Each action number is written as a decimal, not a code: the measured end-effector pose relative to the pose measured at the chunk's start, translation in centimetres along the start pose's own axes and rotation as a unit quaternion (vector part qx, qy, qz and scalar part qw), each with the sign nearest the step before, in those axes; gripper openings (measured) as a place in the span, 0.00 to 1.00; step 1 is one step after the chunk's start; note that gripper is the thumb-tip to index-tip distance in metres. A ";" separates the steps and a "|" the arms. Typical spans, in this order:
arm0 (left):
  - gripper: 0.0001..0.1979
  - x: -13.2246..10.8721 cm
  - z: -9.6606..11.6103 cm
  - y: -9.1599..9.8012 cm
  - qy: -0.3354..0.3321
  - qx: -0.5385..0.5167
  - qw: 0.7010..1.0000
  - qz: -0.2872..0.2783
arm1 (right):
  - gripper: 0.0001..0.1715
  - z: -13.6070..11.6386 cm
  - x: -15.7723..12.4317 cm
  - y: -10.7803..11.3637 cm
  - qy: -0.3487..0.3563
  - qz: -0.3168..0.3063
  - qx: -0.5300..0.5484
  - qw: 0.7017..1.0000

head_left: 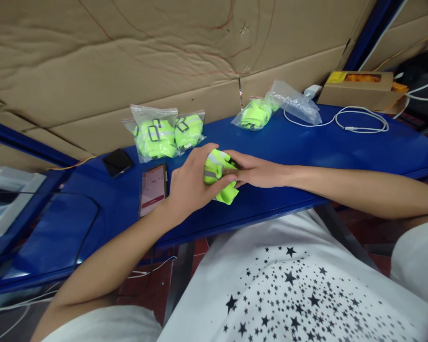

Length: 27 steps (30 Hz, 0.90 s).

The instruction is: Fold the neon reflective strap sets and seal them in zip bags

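Between my two hands, just above the blue table (271, 147), is a bundled neon-yellow reflective strap (216, 164) with grey bands. My left hand (192, 178) is wrapped round its left side, the thumb lying across the front. From the right, my right hand (251, 170) grips the bundle with its fingers closed on it; some fingertips are hidden behind the fabric. A loose end of the strap hangs below my left thumb. Beyond my left hand lie clear bags (155, 135) of similar neon straps with dark buckles. Another bagged neon strap (255, 114) rests farther back on the right.
A phone with a lit screen (153, 190) lies left of my left hand, and a black device (117, 162) sits beyond it. At the back right are crumpled clear bags (294, 102), a white cable (362, 118) and a cardboard box (360, 92). Cardboard (146, 57) lines the back.
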<state>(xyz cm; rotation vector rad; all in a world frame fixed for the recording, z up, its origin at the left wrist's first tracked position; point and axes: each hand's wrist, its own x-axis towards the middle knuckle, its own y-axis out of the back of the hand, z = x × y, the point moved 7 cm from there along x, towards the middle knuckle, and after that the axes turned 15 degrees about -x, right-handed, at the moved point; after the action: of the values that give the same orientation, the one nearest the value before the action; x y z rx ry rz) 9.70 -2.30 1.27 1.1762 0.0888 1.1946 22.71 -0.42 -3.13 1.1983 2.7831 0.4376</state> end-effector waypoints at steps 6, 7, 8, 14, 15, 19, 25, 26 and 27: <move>0.23 0.9 -1.6 0.1 0.086 -0.077 0.993 -0.020 | 0.36 -0.9 -0.4 -0.9 0.069 -0.059 -0.013 0.996; 0.24 0.9 -1.9 -0.1 0.090 -0.079 0.992 -0.024 | 0.39 -0.8 -0.3 -0.9 0.079 -0.044 -0.028 0.996; 0.25 0.9 -2.2 -0.2 0.084 -0.082 0.993 -0.025 | 0.41 -0.6 -0.2 -0.8 0.076 -0.023 -0.038 0.996; 0.33 0.4 -0.5 0.0 -0.126 -0.110 0.986 0.005 | 0.32 0.7 0.0 -0.1 -0.077 0.071 0.115 0.988; 0.33 0.3 -0.2 0.0 -0.146 -0.103 0.984 0.000 | 0.28 0.6 -0.1 0.0 -0.091 0.078 0.143 0.982; 0.37 0.0 0.1 -0.8 -0.185 -0.042 0.981 -0.046 | 0.12 0.6 -0.1 0.1 -0.104 0.083 0.196 0.972; 0.60 -0.2 -0.5 -2.4 -0.160 0.013 0.982 -0.098 | 0.13 1.8 0.1 -0.2 -0.137 0.078 0.214 0.964; 0.61 -0.1 -0.6 -2.5 -0.139 0.013 0.985 -0.099 | 0.13 1.8 0.1 -0.2 -0.140 0.077 0.197 0.967; 0.61 0.0 -0.8 -2.5 -0.111 0.006 0.989 -0.101 | 0.12 1.8 0.1 -0.2 -0.137 0.075 0.171 0.973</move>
<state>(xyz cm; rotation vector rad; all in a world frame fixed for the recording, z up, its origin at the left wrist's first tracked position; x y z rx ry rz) 10.85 -1.56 -0.91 1.2724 0.0460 0.8806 22.85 -0.05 -4.87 1.4167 2.6027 -0.2008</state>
